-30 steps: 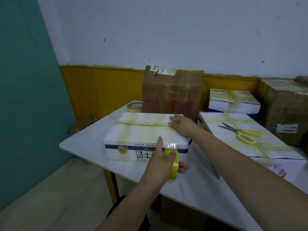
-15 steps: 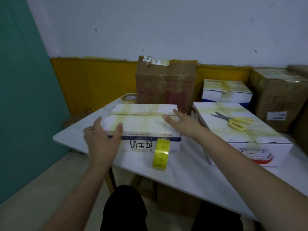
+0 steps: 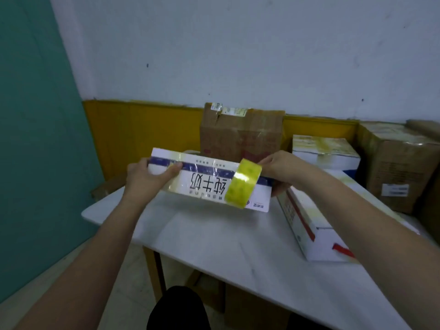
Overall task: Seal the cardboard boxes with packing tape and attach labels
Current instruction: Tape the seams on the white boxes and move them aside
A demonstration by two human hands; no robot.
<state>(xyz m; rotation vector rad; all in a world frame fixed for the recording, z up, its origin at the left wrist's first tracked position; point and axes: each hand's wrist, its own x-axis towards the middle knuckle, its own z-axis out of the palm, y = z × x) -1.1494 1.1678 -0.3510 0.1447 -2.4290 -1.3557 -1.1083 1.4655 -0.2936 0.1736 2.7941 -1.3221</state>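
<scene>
Your view is dim, flat and bluish, with soft, even light and no hard shadows. Glare streaks the yellow tape roll between your hands. The picture looks soft and slightly smeared, and lines bow outward toward the edges, stretching your forearms.

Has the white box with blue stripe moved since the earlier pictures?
Yes. The white box has gone up off the white table; left hand and right hand hold its ends.

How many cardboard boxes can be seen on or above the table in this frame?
5: a white box lifted in both hands, a white box lying on the table's right, a white box behind it, a brown box at the back, a brown box far right. Others may be hidden.
</scene>
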